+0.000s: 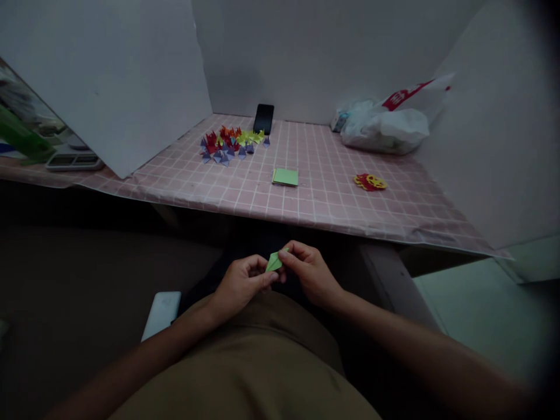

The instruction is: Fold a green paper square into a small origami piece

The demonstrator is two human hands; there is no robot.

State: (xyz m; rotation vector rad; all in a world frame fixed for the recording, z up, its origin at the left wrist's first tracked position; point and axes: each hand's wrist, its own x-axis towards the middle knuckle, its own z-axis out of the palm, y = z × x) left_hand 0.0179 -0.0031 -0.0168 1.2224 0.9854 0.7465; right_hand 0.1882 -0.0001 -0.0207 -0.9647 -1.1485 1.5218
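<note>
A small piece of folded green paper (pixel 274 262) is held between my two hands, above my lap and in front of the table edge. My left hand (pixel 245 281) pinches its lower left side between thumb and fingers. On the upper right side, my right hand (pixel 310 269) grips it with the thumb on top. The paper has a pointed, diamond-like shape with a crease along it; fingertips cover part of its edges. Ahead on the table lies a stack of square green paper (pixel 286 177). Farther left sits a cluster of folded paper cranes (pixel 224 146) in red, orange, yellow and purple.
A pink checked cloth covers the table (pixel 324 201). Toward the back are a black phone (pixel 263 119) and a white plastic bag (pixel 385 129). Red and yellow cut-outs (pixel 370 182) lie at right. White panels (pixel 144 76) enclose the table. A white slab-like device (pixel 161 314) rests beside my left forearm.
</note>
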